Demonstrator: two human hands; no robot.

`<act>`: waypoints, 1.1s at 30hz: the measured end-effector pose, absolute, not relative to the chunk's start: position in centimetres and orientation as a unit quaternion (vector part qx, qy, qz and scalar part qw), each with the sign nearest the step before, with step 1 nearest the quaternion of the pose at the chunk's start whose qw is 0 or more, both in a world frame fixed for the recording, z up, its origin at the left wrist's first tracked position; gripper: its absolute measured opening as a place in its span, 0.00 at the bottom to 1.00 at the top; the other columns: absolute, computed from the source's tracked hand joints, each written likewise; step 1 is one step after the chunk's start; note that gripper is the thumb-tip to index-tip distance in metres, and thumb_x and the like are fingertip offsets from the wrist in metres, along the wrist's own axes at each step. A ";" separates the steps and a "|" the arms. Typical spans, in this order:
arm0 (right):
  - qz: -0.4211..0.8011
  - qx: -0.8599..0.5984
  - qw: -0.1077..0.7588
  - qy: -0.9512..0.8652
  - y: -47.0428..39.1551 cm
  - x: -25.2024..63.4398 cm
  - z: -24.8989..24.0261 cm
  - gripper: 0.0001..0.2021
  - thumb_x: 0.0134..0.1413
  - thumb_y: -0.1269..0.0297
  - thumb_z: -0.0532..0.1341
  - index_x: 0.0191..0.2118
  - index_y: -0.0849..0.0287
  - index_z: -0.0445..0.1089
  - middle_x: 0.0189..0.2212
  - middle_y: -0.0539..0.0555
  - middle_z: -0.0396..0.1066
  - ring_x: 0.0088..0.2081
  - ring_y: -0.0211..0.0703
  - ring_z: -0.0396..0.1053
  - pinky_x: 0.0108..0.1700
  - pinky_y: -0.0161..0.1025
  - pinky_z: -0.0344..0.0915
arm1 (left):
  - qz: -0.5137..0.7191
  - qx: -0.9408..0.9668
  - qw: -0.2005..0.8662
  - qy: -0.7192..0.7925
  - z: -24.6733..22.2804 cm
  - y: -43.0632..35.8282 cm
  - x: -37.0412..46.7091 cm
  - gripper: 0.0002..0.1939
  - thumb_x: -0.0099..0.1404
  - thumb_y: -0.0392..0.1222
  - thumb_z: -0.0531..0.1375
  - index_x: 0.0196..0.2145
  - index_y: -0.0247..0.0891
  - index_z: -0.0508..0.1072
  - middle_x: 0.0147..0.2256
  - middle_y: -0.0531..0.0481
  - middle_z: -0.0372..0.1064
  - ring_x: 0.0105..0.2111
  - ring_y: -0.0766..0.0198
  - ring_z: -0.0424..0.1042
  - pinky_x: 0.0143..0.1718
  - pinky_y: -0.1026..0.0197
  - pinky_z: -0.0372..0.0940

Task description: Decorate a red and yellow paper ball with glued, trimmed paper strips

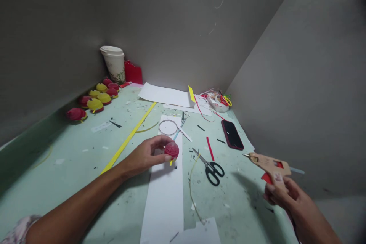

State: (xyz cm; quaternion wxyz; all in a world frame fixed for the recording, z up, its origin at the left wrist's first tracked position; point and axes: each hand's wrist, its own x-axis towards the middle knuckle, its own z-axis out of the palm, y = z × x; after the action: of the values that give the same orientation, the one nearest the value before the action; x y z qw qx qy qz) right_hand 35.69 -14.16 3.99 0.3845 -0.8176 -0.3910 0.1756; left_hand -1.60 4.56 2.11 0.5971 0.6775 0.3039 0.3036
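While the left hand [153,152] is pinching one red dome [172,150] over mid-table [234,213], the right hand [286,194] is gripping one glue gun [267,163] near the right edge. One pair of scissors [210,165] is lying between, leaving room rightward; nine-ish more domes [95,105] are hugging the left edge.

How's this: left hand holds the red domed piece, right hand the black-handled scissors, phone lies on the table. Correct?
Not quite: the right hand holds a glue gun; the black-handled scissors lie on the table, as the head view shows. The left hand holds the red domed piece and the phone lies on the table.
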 end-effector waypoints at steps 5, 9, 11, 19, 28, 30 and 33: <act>0.325 -0.754 0.384 -0.423 -11.8 31.2 6.8 0.22 0.44 0.47 0.68 0.43 0.57 0.76 0.39 0.57 0.79 0.40 0.52 0.75 0.40 0.40 0.70 | 0.290 0.722 0.541 0.321 2.6 3.4 0.0 0.17 0.58 0.42 0.65 0.45 0.38 0.72 0.45 0.43 0.74 0.45 0.52 0.71 0.49 0.49 0.64; 0.363 -0.732 0.350 -0.457 -10.3 27.7 7.7 0.21 0.46 0.47 0.66 0.41 0.58 0.76 0.36 0.55 0.79 0.38 0.51 0.74 0.37 0.39 0.68 | 0.279 0.744 0.518 0.317 2.2 2.9 0.8 0.19 0.58 0.43 0.65 0.47 0.38 0.72 0.46 0.44 0.74 0.45 0.53 0.70 0.50 0.49 0.63; 0.357 -0.740 0.319 -0.472 -10.0 26.3 8.0 0.20 0.46 0.48 0.66 0.40 0.60 0.77 0.33 0.56 0.79 0.36 0.52 0.74 0.36 0.40 0.67 | 0.279 0.748 0.513 0.316 2.0 2.8 0.9 0.19 0.59 0.42 0.65 0.47 0.38 0.72 0.46 0.44 0.74 0.46 0.54 0.70 0.51 0.50 0.63; 0.424 -0.675 0.313 -0.517 -10.2 24.0 8.0 0.17 0.53 0.58 0.65 0.47 0.56 0.77 0.44 0.56 0.79 0.46 0.55 0.73 0.48 0.46 0.67 | 0.271 0.763 0.502 0.305 1.7 2.3 1.1 0.17 0.59 0.42 0.65 0.46 0.40 0.73 0.44 0.48 0.74 0.44 0.55 0.70 0.49 0.52 0.63; 0.481 -0.634 0.321 -0.513 -9.9 24.0 7.3 0.23 0.54 0.56 0.66 0.56 0.54 0.73 0.47 0.57 0.78 0.51 0.54 0.73 0.55 0.47 0.65 | 0.258 0.765 0.511 0.295 1.7 2.3 1.3 0.18 0.58 0.41 0.64 0.47 0.41 0.73 0.45 0.48 0.73 0.45 0.55 0.70 0.49 0.50 0.63; 0.476 -0.631 0.321 -0.522 -9.9 24.1 7.2 0.24 0.54 0.56 0.66 0.57 0.54 0.73 0.45 0.57 0.79 0.50 0.54 0.73 0.55 0.47 0.65 | 0.260 0.767 0.507 0.293 1.7 2.3 1.3 0.18 0.58 0.41 0.65 0.47 0.41 0.73 0.44 0.48 0.73 0.44 0.55 0.70 0.49 0.50 0.62; 0.466 -0.632 0.315 -0.533 -9.8 24.1 7.2 0.23 0.54 0.58 0.66 0.57 0.53 0.73 0.43 0.56 0.79 0.48 0.54 0.74 0.54 0.47 0.66 | 0.264 0.769 0.506 0.288 1.6 2.2 1.3 0.18 0.58 0.41 0.65 0.46 0.41 0.73 0.44 0.48 0.73 0.44 0.56 0.69 0.48 0.51 0.62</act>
State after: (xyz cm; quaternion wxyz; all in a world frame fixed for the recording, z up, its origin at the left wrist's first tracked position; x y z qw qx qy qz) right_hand 24.15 -9.84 7.16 0.3149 -0.6321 -0.5332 0.4659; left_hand 1.28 2.20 1.65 0.5061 0.7688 0.2883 0.2638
